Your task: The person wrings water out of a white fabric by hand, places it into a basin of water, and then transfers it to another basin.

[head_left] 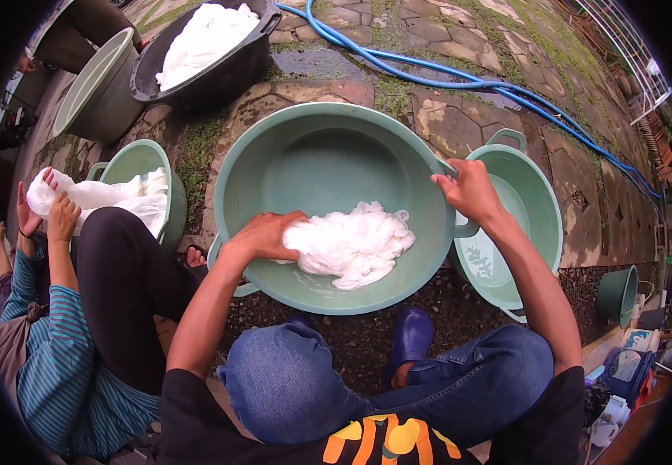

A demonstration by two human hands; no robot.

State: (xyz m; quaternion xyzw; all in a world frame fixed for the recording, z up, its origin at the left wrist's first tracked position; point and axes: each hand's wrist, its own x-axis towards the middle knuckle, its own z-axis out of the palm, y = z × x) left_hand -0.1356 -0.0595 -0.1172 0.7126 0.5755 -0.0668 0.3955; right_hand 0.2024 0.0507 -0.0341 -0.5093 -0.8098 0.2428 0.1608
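Observation:
A large round green tub (343, 167) stands before my knees, tilted toward me. In its near part lies a bunched, wet-looking white cloth (355, 246). At the cloth's left end, my left hand (268, 235) is closed on it, some fingertips hidden in the folds. My right hand (471, 191) grips the handle on the tub's right side, fingers wrapped round it. Just right of that hand is a smaller green tub (518, 221) with a little water in the bottom.
A co-worker at left lifts white cloth (115, 198) from another green tub (175, 205). Behind stand a black tub (216, 81) heaped with white cloth and a grey tub (103, 93). A blue hose (421, 68) crosses the wet paving. Gravel lies around my blue shoe (412, 337).

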